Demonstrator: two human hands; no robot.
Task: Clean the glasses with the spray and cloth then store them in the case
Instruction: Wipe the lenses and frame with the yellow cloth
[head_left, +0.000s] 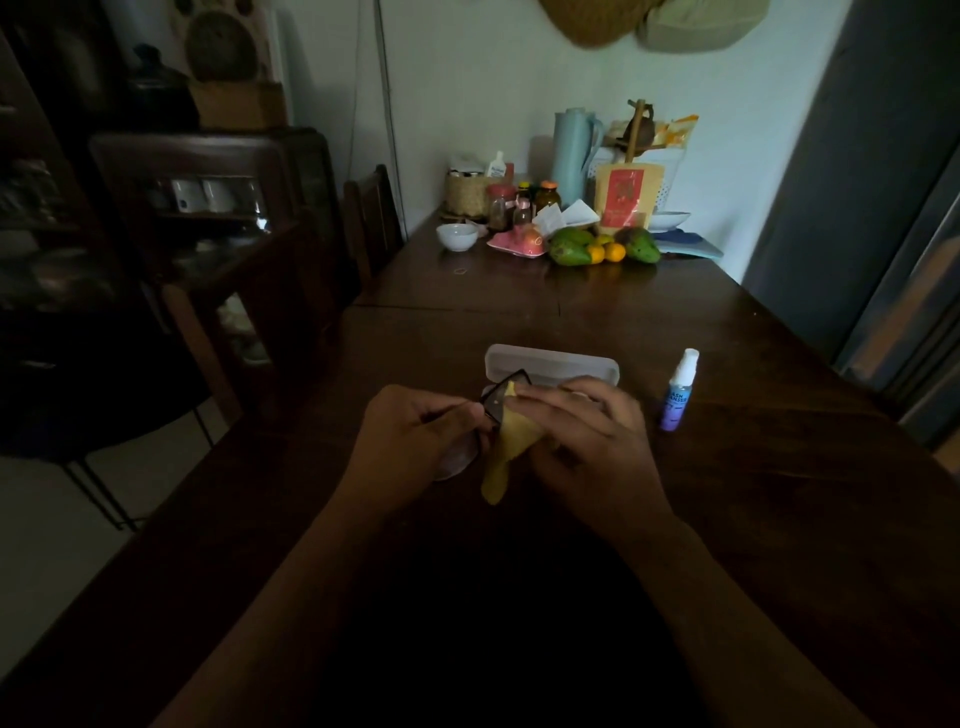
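**Head view: glasses (501, 400) under the cloth, case (553, 359) just beyond**

The black-framed glasses are held above the middle of the desk (753, 493), between the two hands. The left hand (415, 441) pinches the frame, fingers curled round it. The right hand (592, 431) pinches a yellow cloth (511, 441) against a lens, and the cloth's loose end hangs toward the desk. The hands cover most of the frame, so its long axis cannot be told.

The pale case appears open and lies just beyond the hands, its long axis parallel to the desk's near edge. The spray bottle (679, 392) stands upright right of the case, nearer the right hand.

This looks like the wiping step. Storing would need only a short carry straight forward, which suits the left hand holding the frame.
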